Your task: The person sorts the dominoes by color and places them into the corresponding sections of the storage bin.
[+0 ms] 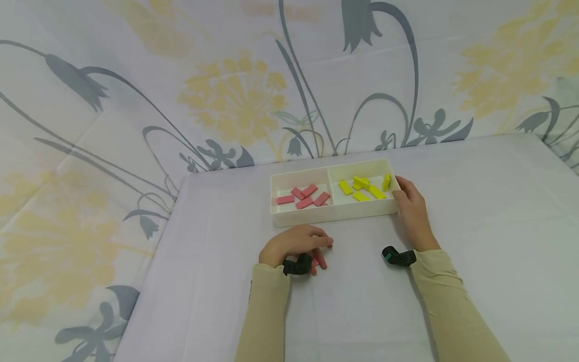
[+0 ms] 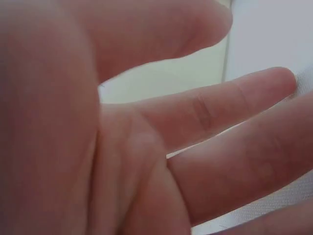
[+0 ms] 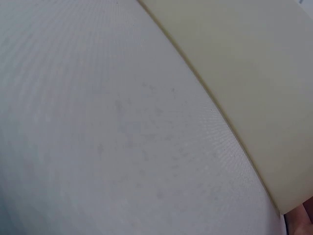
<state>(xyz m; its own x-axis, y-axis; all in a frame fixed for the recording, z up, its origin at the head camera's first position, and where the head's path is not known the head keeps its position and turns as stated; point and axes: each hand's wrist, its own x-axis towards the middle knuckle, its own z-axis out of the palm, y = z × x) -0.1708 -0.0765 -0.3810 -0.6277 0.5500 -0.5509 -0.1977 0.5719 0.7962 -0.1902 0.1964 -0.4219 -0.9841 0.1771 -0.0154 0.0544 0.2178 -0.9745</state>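
resting right hand (image 1: 411,208) on right end of white tray (image 1: 332,215), fingers relaxed, touching. tray long axis left-right, mid counter (image 1: 475,261), toward far edge. left hand (image 1: 296,244) loosely curled on counter just before tray, apparently holding nothing; pink (image 1: 304,196) and yellow blocks (image 1: 364,187) inside.

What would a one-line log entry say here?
left hand: on table, open | right hand: touches tray | pink blocks left, yellow blocks right
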